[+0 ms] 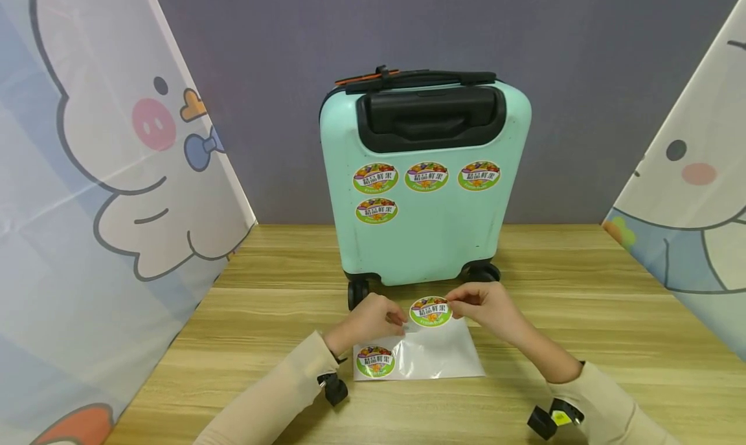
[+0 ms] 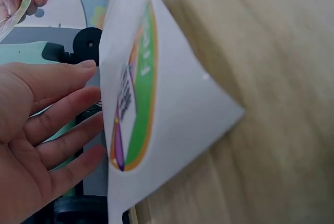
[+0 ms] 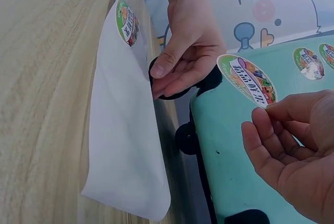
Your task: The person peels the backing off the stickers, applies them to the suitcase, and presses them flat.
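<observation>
My right hand (image 1: 482, 306) pinches the edge of an oval fruit sticker (image 1: 431, 311) between thumb and index finger. In the right wrist view that sticker (image 3: 247, 81) is held up, away from the sheet. My left hand (image 1: 373, 320) is beside the top left of a glossy white backing sheet (image 1: 437, 357), its loosely bent fingers right at the sheet's edge and holding nothing in the left wrist view. One more oval sticker (image 1: 375, 362) lies on the sheet's lower left corner. Behind the hands stands a mint green suitcase (image 1: 431, 238), with several matching stickers (image 1: 427, 177) on its face.
The suitcase's black wheels (image 1: 358, 293) rest on the wood-grain table (image 1: 280, 283). Its black handle (image 1: 431, 118) is at the top. A grey panel (image 1: 280, 76) rises behind, and cartoon-printed sheets (image 1: 116, 173) flank both sides.
</observation>
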Motion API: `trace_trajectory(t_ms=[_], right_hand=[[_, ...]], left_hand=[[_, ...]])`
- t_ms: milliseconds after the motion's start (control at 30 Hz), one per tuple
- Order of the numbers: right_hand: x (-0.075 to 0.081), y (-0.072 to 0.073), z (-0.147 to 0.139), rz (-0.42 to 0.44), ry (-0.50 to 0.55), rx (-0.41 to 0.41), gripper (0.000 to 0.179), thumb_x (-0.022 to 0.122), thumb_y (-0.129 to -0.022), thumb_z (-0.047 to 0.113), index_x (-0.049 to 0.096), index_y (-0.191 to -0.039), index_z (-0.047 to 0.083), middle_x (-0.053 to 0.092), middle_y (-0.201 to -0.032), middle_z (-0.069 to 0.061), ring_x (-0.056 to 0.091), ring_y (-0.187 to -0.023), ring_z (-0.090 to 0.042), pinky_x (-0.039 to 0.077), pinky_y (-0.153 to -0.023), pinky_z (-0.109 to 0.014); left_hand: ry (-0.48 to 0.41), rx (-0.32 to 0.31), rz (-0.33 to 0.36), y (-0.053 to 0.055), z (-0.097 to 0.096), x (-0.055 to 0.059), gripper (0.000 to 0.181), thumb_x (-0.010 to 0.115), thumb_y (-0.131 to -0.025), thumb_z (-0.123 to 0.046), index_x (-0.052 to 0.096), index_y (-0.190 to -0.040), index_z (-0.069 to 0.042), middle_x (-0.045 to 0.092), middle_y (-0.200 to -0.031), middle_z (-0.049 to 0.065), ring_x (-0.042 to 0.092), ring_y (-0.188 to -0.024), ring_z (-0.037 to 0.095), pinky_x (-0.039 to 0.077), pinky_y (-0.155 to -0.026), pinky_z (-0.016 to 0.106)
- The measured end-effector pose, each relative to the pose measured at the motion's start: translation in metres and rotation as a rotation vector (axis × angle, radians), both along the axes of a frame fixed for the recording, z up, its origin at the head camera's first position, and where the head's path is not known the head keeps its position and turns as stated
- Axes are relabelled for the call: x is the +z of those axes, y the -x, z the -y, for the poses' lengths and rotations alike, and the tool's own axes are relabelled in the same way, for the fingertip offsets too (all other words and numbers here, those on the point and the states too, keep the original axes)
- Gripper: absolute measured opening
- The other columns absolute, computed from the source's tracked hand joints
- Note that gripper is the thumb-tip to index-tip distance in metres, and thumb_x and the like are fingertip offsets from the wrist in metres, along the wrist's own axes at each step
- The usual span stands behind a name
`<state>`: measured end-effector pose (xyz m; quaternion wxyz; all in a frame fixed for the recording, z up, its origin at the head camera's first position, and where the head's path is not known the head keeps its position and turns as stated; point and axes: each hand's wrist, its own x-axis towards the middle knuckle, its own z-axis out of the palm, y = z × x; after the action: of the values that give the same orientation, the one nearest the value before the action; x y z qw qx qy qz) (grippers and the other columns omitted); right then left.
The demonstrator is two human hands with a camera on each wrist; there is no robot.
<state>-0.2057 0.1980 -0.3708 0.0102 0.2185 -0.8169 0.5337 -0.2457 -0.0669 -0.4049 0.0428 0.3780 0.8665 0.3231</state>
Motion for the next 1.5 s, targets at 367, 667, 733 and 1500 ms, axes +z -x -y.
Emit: trace_trajectory(t_ms=[367, 667, 733, 1500], right_hand=[[0.000, 0.003, 0.000, 0.050, 0.032, -0.018, 0.014, 0.067, -0.091, -0.004, 0.070, -0.101, -0.014, 0.072, -0.085, -0.017, 0.069, -0.071, -0.014, 0.060, -0.069, -0.040], [0.002, 0.002, 0.003, 0.109, 0.125, -0.041, 0.019, 0.064, -0.092, -0.007, 0.066, -0.105, -0.020, 0.071, -0.093, -0.022, 0.070, -0.074, -0.013, 0.061, -0.072, -0.036], [0.003, 0.002, 0.003, 0.111, 0.136, -0.041, 0.018, 0.064, -0.092, -0.007, 0.066, -0.104, -0.019, 0.071, -0.093, -0.023, 0.070, -0.074, -0.013, 0.061, -0.072, -0.036], [-0.008, 0.005, 0.003, 0.123, 0.325, 0.100, 0.027, 0.044, -0.098, -0.011, 0.052, -0.114, -0.032, 0.073, -0.102, -0.011, 0.071, -0.087, -0.009, 0.058, -0.080, -0.027]], left_hand=[[-0.207, 0.067, -0.015, -0.003, 0.001, 0.002, 0.014, 0.079, -0.084, -0.008, 0.077, -0.097, -0.002, 0.076, -0.093, 0.008, 0.071, -0.086, 0.015, 0.056, -0.076, 0.024], [-0.547, 0.132, 0.333, -0.009, -0.005, 0.001, 0.022, 0.079, -0.083, -0.003, 0.074, -0.102, 0.006, 0.074, -0.097, 0.017, 0.070, -0.082, 0.011, 0.057, -0.073, 0.023], [-0.614, 0.155, 0.412, -0.011, -0.006, 0.001, 0.022, 0.077, -0.084, 0.000, 0.072, -0.104, 0.009, 0.073, -0.099, 0.018, 0.070, -0.083, 0.011, 0.057, -0.075, 0.025], [-0.939, 0.182, 0.714, -0.017, -0.010, -0.001, 0.025, 0.063, -0.092, 0.008, 0.062, -0.113, 0.021, 0.072, -0.092, 0.009, 0.072, -0.081, 0.016, 0.059, -0.081, 0.037]])
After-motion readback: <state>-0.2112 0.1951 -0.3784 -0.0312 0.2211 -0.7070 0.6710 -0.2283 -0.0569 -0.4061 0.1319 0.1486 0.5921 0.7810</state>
